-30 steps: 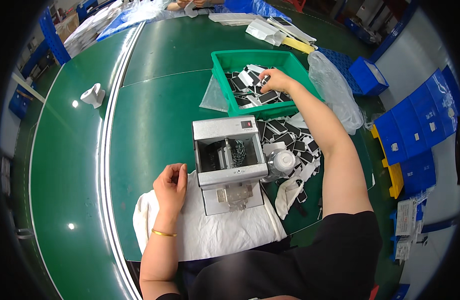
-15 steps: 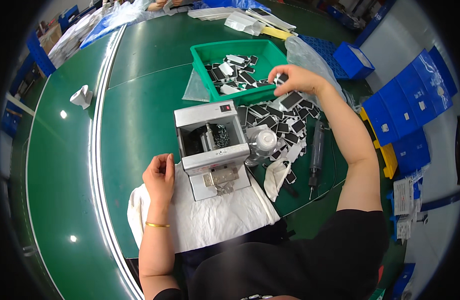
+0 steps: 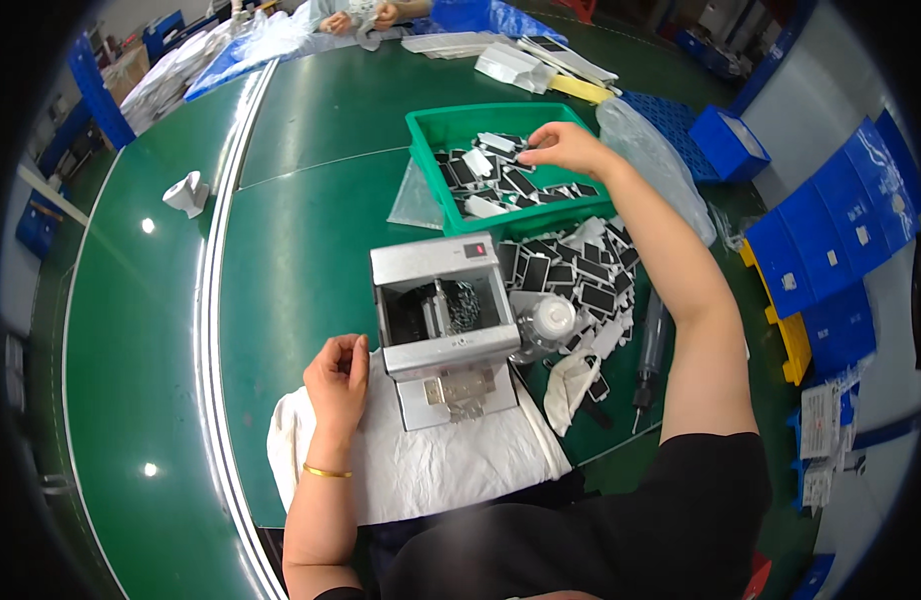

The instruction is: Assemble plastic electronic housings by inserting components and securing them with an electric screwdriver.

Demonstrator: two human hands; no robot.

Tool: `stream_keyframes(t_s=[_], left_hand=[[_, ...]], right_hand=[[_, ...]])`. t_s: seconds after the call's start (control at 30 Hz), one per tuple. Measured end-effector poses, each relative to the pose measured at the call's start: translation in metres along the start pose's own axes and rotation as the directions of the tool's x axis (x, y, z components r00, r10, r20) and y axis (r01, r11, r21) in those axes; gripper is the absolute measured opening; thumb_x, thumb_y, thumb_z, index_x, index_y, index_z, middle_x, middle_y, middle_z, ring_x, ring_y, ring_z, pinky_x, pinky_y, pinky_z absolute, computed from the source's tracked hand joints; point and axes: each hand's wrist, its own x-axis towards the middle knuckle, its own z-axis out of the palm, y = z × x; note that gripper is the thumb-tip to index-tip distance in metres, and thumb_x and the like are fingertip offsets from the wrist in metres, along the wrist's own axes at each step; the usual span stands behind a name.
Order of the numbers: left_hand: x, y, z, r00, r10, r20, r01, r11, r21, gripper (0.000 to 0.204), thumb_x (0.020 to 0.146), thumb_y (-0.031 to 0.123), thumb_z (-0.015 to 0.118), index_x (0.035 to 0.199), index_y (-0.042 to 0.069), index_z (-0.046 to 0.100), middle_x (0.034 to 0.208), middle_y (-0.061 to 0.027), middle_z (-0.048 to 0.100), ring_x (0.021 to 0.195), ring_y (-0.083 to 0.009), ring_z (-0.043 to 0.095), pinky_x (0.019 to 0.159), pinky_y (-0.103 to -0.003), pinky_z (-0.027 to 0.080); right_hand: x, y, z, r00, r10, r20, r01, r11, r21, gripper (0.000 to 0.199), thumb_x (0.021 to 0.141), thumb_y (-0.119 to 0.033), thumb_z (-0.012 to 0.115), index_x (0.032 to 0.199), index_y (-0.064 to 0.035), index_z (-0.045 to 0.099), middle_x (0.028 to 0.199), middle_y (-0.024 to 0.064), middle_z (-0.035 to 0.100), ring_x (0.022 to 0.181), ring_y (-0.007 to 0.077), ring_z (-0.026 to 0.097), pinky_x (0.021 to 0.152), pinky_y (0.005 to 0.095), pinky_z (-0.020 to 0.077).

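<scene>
My right hand (image 3: 569,150) reaches over the green tray (image 3: 428,125), thumb and fingers pinched on a small black-and-white rectangular part, mostly hidden by the fingers. Similar flat parts (image 3: 521,182) lie loose in the tray. A larger heap of them (image 3: 596,270) covers the table on the near side of the tray. My left hand (image 3: 339,378) rests with curled fingers beside the silver screw feeder (image 3: 451,345); whatever is in it, if anything, cannot be seen. The feeder stands on a white cloth (image 3: 411,480), with dark small pieces in its open top.
Right of the feeder stands a clear bottle with a white cap (image 3: 554,318). Nearer lies a crumpled white glove-like cloth (image 3: 571,390), beside an electric screwdriver (image 3: 651,360). Blue bins (image 3: 816,245) line the right. Another person's hands (image 3: 359,20) work at the far edge.
My right hand has moved from the tray's near right rim to inside the tray with the part. The view has shifted slightly; my left hand stays beside the feeder.
</scene>
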Motion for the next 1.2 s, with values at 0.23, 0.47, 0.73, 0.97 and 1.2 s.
stream_keyframes(t_s=[0.23, 0.47, 0.73, 0.97, 1.2], left_hand=[[0.0, 0.001, 0.0, 1.0, -0.019, 0.005, 0.019, 1.0, 0.0, 0.01, 0.093, 0.005, 0.068, 0.087, -0.002, 0.065, 0.068, 0.0018, 0.06, 0.061, -0.0025, 0.049, 0.057, -0.018, 0.043], [0.002, 0.0, 0.002, 1.0, -0.007, 0.01, 0.006, 1.0, 0.031, 0.01, 0.089, 0.007, 0.072, 0.084, 0.001, 0.066, 0.067, -0.006, 0.064, 0.056, -0.0097, 0.058, 0.055, -0.023, 0.047], [0.002, 0.003, 0.002, 1.0, 0.027, 0.011, -0.028, 0.999, 0.03, 0.009, 0.092, 0.003, 0.067, 0.086, -0.003, 0.064, 0.068, -0.0019, 0.061, 0.059, -0.0039, 0.051, 0.057, -0.02, 0.044], [0.0, 0.002, 0.0, 0.999, 0.043, -0.004, -0.043, 0.998, 0.049, 0.011, 0.092, 0.006, 0.069, 0.085, -0.002, 0.065, 0.064, -0.0001, 0.059, 0.059, -0.004, 0.05, 0.055, -0.02, 0.043], [0.001, -0.002, 0.001, 0.998, 0.065, -0.016, -0.064, 0.998, 0.011, 0.013, 0.091, 0.01, 0.07, 0.084, 0.0, 0.065, 0.066, -0.0039, 0.062, 0.057, -0.0092, 0.054, 0.055, -0.023, 0.045]], right_hand=[[0.102, 0.014, 0.045, 0.969, 0.141, 0.204, -0.029, 0.882, -0.47, 0.129, 0.05, -0.073, 0.083, 0.154, -0.017, 0.032, 0.15, 0.0238, 0.039, 0.137, 0.038, 0.043, 0.11, 0.0471, 0.0395], [0.118, 0.004, 0.05, 0.921, 0.262, 0.289, -0.037, 0.797, -0.603, 0.124, 0.049, -0.063, 0.089, 0.151, -0.0238, 0.032, 0.144, 0.0197, 0.041, 0.13, 0.0378, 0.047, 0.105, 0.0513, 0.043], [0.086, -0.02, 0.055, 0.885, 0.352, 0.306, -0.196, 0.876, -0.441, 0.116, 0.049, -0.034, 0.098, 0.145, -0.0153, 0.037, 0.138, 0.016, 0.052, 0.119, 0.0316, 0.059, 0.09, 0.0507, 0.0534], [0.069, -0.006, 0.061, 0.975, 0.06, 0.214, 0.013, 0.945, -0.326, 0.065, 0.048, -0.023, 0.091, 0.105, -0.0027, 0.069, 0.096, 0.0136, 0.072, 0.088, 0.0258, 0.069, 0.082, 0.036, 0.0544], [0.026, -0.014, 0.028, 0.994, -0.034, 0.099, 0.036, 0.999, -0.019, 0.057, 0.06, -0.014, 0.089, 0.111, -0.0052, 0.063, 0.099, 0.0057, 0.066, 0.088, 0.0156, 0.061, 0.081, 0.0297, 0.0485]])
